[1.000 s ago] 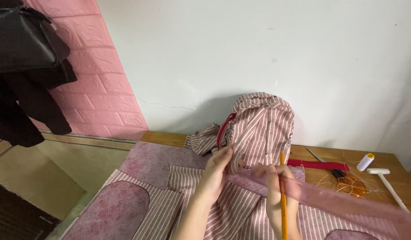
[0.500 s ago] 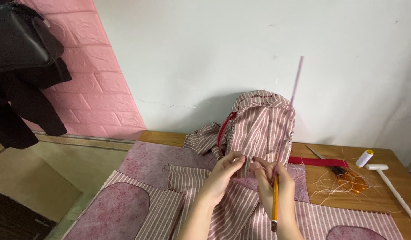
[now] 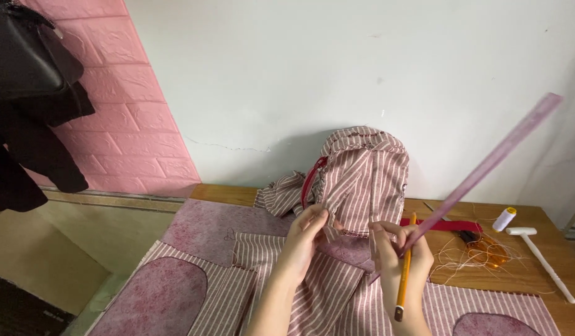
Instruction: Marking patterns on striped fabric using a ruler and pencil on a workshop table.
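Head view, entry by size. White wall (image 3: 337, 81) fills the upper frame; pink brick-pattern panel (image 3: 122, 112) to its left, with a black bag (image 3: 23, 53) and dark garment hanging in front of the panel at the far left.

Wooden table (image 3: 536, 274) runs along the wall. Most of its surface is covered by striped pink-and-white fabric pieces (image 3: 206, 292), some with mottled pink patches.

Striped backpack (image 3: 362, 177), partly sewn, stands upright against the wall at the back of the table, with red trim along its left edge.

Pink translucent ruler (image 3: 486, 168): long, tilted, its upper end raised toward the upper right in front of the wall and its lower end in my right hand.

My left hand (image 3: 306, 239): fingers closed in a pinch on a fold of the striped fabric at the base of the backpack.

My right hand (image 3: 399, 255): just beside the left, not touching it as far as I can tell. Fingers wrapped around two items at once, the lower end of the ruler and a yellow pencil (image 3: 404, 274), which stands nearly upright with its dark end down.

Behind the right hand: red strap (image 3: 449, 225) lying flat, scissors with orange handles (image 3: 483, 247) among loose threads, a small white hammer-like tool (image 3: 539, 252), and a white thread spool (image 3: 505, 219) with a yellow top.
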